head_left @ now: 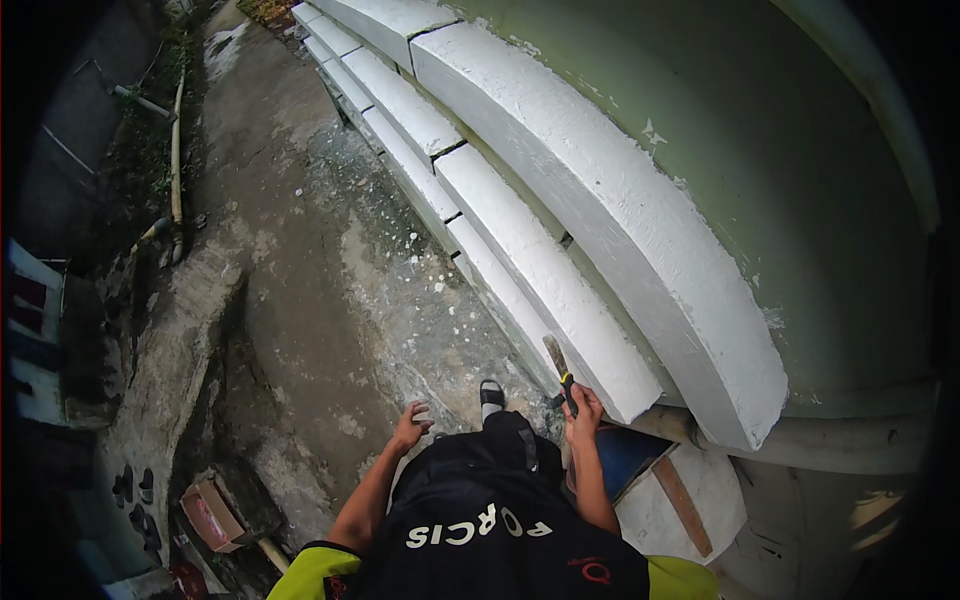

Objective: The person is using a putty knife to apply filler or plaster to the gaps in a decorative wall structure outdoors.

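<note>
In my right hand (584, 414) is a putty knife (557, 358) with a black and yellow handle, my fingers closed round the handle. Its blade points up and away from me, over the end of the white-painted lower ledge (545, 275); whether it touches the paint I cannot tell. My left hand (411, 426) is held out in front of my body to the left, fingers apart, with nothing in it. A thicker white ledge (600, 190) juts from the green wall (740, 150) above the lower one.
White paint specks dot the concrete ground (320, 270) along the ledges. To the left lie a long pipe (178, 170), a cardboard box (212, 512) and several sandals (145, 490). A wooden strip (683, 507) rests on a pale board at lower right, beside a blue panel (625, 452).
</note>
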The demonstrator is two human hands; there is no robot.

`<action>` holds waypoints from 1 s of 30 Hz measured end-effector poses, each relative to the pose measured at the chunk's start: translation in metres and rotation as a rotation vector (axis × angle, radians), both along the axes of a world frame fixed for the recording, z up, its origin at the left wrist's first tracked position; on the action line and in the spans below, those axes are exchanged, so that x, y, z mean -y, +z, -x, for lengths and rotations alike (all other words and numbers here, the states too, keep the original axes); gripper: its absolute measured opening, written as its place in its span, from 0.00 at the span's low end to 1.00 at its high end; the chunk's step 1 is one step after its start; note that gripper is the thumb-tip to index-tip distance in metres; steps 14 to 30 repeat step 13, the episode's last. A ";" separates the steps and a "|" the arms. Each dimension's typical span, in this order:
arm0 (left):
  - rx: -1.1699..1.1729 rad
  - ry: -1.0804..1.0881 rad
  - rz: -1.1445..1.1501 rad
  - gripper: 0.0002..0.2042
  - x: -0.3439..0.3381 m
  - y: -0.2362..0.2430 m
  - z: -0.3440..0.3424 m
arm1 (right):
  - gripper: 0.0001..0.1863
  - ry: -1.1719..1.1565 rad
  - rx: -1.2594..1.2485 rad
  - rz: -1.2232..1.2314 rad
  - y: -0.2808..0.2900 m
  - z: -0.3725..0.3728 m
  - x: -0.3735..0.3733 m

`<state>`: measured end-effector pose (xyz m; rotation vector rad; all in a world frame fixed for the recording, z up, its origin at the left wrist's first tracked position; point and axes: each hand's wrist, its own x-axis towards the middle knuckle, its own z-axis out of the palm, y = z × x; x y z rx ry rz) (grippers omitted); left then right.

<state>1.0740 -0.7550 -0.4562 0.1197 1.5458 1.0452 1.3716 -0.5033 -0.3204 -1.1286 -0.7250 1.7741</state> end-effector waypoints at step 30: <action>0.006 0.204 0.139 0.23 -0.003 0.005 0.001 | 0.16 0.011 0.131 0.035 0.012 0.027 -0.025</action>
